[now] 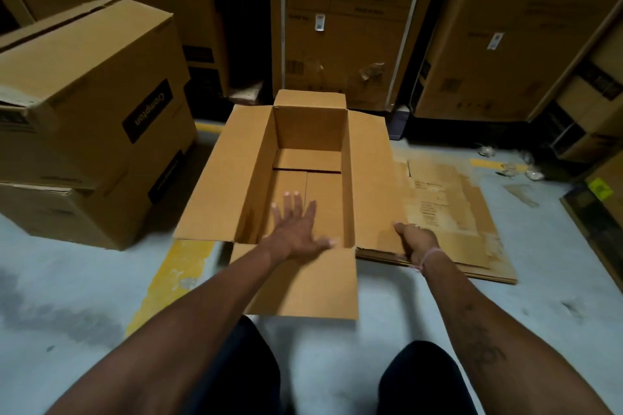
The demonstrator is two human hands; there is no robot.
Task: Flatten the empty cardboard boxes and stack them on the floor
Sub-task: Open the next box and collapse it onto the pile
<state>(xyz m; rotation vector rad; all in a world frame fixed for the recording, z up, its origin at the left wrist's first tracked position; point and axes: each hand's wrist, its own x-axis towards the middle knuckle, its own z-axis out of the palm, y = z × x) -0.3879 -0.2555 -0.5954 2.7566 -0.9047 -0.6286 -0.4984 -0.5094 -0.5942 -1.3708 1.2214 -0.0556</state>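
Note:
An open brown cardboard box [367,175] stands on the floor in front of me, all top flaps spread outward and nothing inside. My left hand [296,229] reaches into it with fingers spread, over the near part of the box bottom. My right hand [416,241] grips the near edge of the box's right flap. Under and to the right of that flap lies a stack of flattened cardboard [468,212] on the floor.
Two closed "Crompton" boxes [91,84] are stacked at the left. Tall cartons [347,20] line the back wall and more boxes [596,118] stand at the right. Yellow floor markings [175,276] run under the box. My knees [421,377] are at the bottom.

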